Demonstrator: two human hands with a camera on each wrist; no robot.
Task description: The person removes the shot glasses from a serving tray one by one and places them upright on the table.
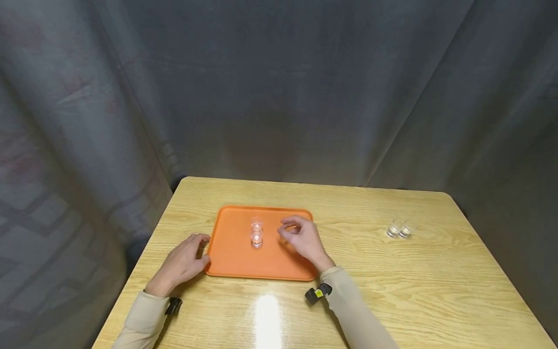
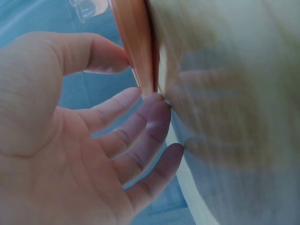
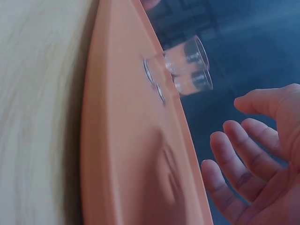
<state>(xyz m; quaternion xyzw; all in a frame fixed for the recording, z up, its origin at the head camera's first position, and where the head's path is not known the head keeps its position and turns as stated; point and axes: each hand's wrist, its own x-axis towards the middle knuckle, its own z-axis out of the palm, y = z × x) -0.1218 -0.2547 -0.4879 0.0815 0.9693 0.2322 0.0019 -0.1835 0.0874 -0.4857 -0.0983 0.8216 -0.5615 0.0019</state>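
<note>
An orange tray (image 1: 235,264) lies on the wooden table, with two small clear shot glasses (image 1: 256,238) standing close together on it, one behind the other. My left hand (image 1: 185,259) is at the tray's left edge. In the left wrist view its thumb and fingertips are right at the orange rim, the fingers relaxed and slightly bent. Over the right part of the tray hovers my right hand (image 1: 302,240), its fingers loosely curled and holding nothing. The right wrist view shows the glasses (image 3: 187,56) upright on the tray, apart from that hand's fingers.
Two more clear shot glasses (image 1: 398,230) stand side by side on the right part of the wooden table (image 1: 436,281). A dark grey curtain (image 1: 279,97) hangs behind the table and along its sides. Each wrist wears a small black camera (image 1: 318,293).
</note>
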